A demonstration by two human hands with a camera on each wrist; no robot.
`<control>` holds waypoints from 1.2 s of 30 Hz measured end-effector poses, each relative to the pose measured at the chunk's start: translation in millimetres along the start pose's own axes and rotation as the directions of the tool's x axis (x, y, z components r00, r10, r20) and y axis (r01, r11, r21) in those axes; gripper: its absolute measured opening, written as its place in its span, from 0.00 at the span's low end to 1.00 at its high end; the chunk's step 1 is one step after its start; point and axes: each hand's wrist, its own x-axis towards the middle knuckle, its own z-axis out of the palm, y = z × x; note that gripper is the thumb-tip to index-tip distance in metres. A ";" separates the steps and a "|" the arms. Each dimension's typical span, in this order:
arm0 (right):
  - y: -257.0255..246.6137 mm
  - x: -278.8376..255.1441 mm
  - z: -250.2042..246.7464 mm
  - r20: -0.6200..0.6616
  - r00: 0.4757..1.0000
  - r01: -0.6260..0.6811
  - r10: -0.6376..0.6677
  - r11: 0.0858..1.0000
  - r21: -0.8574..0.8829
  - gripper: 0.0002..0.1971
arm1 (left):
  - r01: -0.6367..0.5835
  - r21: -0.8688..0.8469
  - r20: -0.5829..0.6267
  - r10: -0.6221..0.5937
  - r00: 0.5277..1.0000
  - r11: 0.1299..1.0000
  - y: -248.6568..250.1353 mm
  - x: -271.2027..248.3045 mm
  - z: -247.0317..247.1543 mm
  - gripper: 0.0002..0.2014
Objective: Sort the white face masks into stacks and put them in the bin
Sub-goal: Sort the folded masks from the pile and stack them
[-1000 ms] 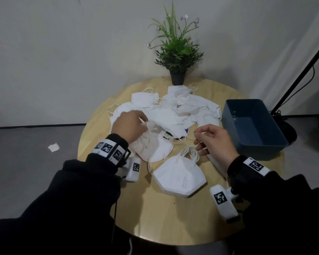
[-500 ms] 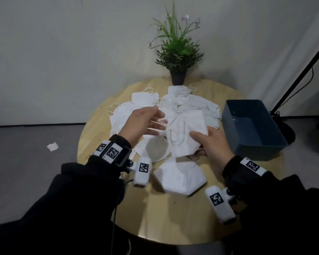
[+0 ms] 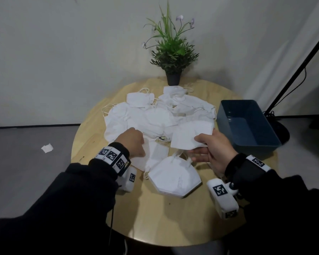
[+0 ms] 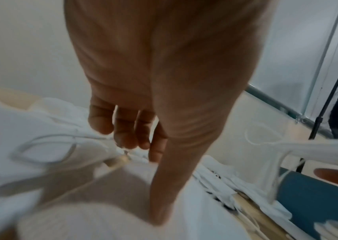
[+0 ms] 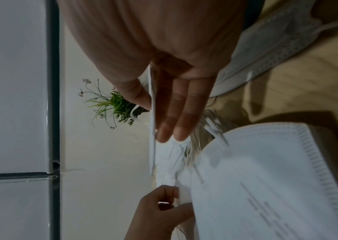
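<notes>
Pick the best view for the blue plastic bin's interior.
Head view: the blue plastic bin shows whole, open top, no masks visible inside. Left wrist catches only a blurred slice of its outer wall. Right wrist doesn't show it.

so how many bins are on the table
1. The blue bin sits at the right edge of the table, beside the loose masks, past the right hand. Nothing shows inside it.
</notes>
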 end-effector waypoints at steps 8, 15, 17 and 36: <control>-1.1 -0.3 0.5 0.055 0.997 -0.056 0.051 0.994 0.093 0.17 | -0.216 -0.615 -0.522 -0.186 0.833 0.758 -2.5 -42.4 -64.7 0.07; -1.2 -9.4 12.1 0.168 0.985 -0.073 0.035 0.972 0.225 0.14 | -0.644 -0.108 -0.639 0.443 0.628 0.757 56.7 -65.4 -12.9 0.03; -2.1 -10.9 10.6 0.210 0.977 -0.092 0.031 0.953 0.287 0.19 | -0.667 -0.094 -0.646 0.465 0.605 0.739 57.2 -62.0 -6.7 0.04; 2.4 -14.4 20.2 0.253 0.957 0.084 -0.141 0.971 0.223 0.23 | -0.294 -0.903 -0.274 0.106 0.956 0.314 44.8 -57.6 -16.8 0.15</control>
